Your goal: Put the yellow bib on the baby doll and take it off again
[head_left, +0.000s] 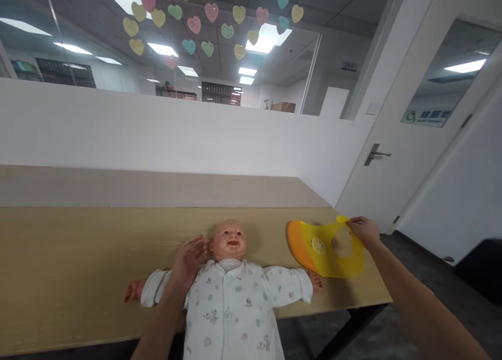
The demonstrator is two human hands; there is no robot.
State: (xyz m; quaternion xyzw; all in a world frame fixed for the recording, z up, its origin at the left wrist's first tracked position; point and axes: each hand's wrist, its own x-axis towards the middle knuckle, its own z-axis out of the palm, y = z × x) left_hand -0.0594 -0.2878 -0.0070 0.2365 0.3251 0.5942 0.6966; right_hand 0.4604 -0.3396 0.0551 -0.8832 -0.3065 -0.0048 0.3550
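A baby doll [235, 297] in a white printed button-front top lies on its back, head towards the far side and arms spread. Beside its head and shoulder is my left hand [189, 260], fingers loosely bent with nothing seen in them. Whether the fingertips touch the head I cannot tell. At the table's right end, my right hand [364, 230] pinches the neck strap of a yellow silicone bib [347, 266]. The bib has an orange pocket edge and a white citrus-slice print. Its lower edge is close to the doll's hand on the right.
The wooden table [70, 255] ends on the right above a black leg [349, 331]. Behind it runs a low white wall [157, 135] under a window with heart-shaped notes [212, 12]. A white door [392, 187] stands at the right.
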